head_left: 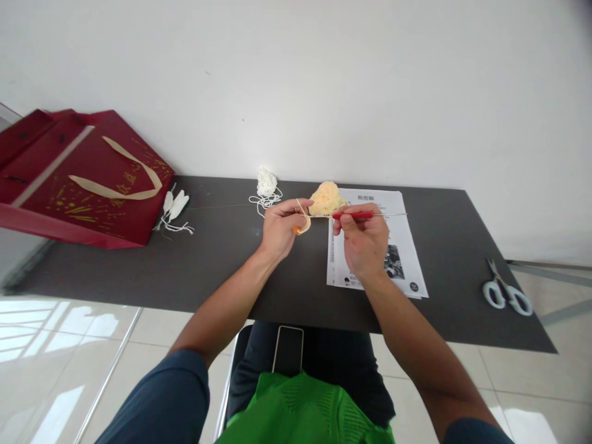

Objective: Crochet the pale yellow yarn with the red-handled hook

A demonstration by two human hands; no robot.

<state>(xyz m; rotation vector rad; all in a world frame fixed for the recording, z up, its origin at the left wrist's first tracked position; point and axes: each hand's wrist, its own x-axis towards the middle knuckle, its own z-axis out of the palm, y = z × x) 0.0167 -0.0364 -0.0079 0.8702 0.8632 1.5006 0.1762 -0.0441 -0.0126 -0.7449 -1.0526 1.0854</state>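
My left hand (283, 227) is closed on a small crocheted piece (303, 226) in cream and orange, with a strand of yarn running up over a finger. In my right hand (363, 237) is a crochet hook (354, 215) with a red handle, held level, its thin metal tip reaching left to the crocheted piece. Just behind both hands lies a ball of pale yellow yarn (326, 197). Beneath my right hand are printed pattern sheets (407, 271) with a picture and text. My fingers partly hide the crocheted piece.
A dark red gift bag (92, 185) stands at the left, beside small white crocheted pieces (174, 205) with loose tails. White yarn (266, 183) lies near the wall. Scissors (506, 293) rest near the right end of the dark table (453, 246). A phone (288, 350) is on my lap.
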